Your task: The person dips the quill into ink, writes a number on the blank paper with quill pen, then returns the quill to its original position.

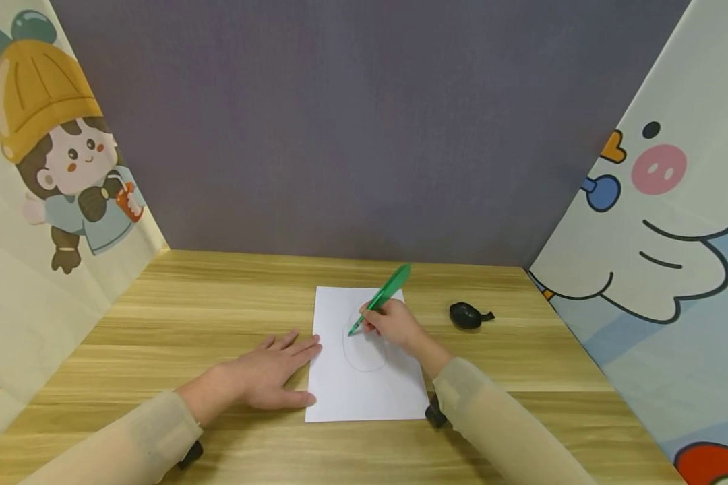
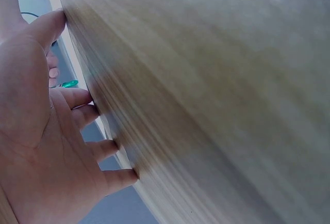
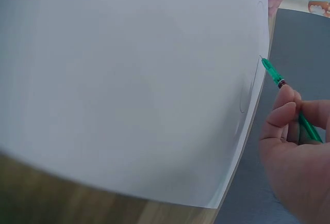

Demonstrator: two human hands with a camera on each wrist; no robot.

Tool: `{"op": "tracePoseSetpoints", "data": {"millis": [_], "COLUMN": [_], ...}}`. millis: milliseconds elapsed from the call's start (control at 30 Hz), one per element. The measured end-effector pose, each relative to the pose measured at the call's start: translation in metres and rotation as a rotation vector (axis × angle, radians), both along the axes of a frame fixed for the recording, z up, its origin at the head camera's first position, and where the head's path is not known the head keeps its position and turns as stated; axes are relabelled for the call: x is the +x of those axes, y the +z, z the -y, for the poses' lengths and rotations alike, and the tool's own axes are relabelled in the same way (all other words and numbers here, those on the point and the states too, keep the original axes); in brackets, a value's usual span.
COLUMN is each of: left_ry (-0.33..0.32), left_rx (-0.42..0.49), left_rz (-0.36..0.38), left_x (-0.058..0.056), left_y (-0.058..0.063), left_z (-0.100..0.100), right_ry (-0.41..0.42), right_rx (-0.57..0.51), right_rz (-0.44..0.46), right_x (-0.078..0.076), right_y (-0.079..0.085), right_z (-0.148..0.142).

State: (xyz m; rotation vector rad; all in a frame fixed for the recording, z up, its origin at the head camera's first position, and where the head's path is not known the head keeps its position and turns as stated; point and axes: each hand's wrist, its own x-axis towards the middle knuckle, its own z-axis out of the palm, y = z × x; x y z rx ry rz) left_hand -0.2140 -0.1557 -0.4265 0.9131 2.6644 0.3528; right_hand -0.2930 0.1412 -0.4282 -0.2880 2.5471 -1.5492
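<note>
A white sheet of paper (image 1: pixel 340 404) lies on the wooden table and bears a thin, rounded outline (image 1: pixel 364 370). My right hand (image 1: pixel 394 323) pinches a green pen (image 1: pixel 393 284) with a broad, leaf-shaped top. The pen leans up to the right, its tip right at the paper inside the upper part of the outline. In the right wrist view, thumb and fingers grip the green pen (image 3: pixel 273 70) behind its tip, beside a drawn line. My left hand (image 1: pixel 269 374) rests flat with fingers spread, thumb and fingertips on the sheet's left edge.
A small black rounded object (image 1: pixel 465 316) with a short tail lies right of the paper. A grey panel (image 1: pixel 352 135) stands behind the table (image 1: pixel 230 296). Cartoon-printed walls flank both sides, a hatted figure (image 1: pixel 67 155) on the left and a white character (image 1: pixel 673 256) on the right.
</note>
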Motion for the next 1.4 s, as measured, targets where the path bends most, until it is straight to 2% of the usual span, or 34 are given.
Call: {"op": "tracePoseSetpoints", "data": {"millis": [1133,1400], "left_ry": [-0.006,-0.009], "left_rx": [0.004,0.005], "left_rz": [0.004,-0.001], "left_x": [-0.0005,-0.0004], "left_y": [0.0017,0.0004], "left_z": [-0.0002,0.0002], "right_ry": [0.028,0.037], "right_rx": [-0.013,-0.074], "right_rz": [0.010,0.022], "right_x": [0.0047,0.0047], "right_y": [-0.0026,-0.0011], "right_z": [0.0055,0.0034]}}
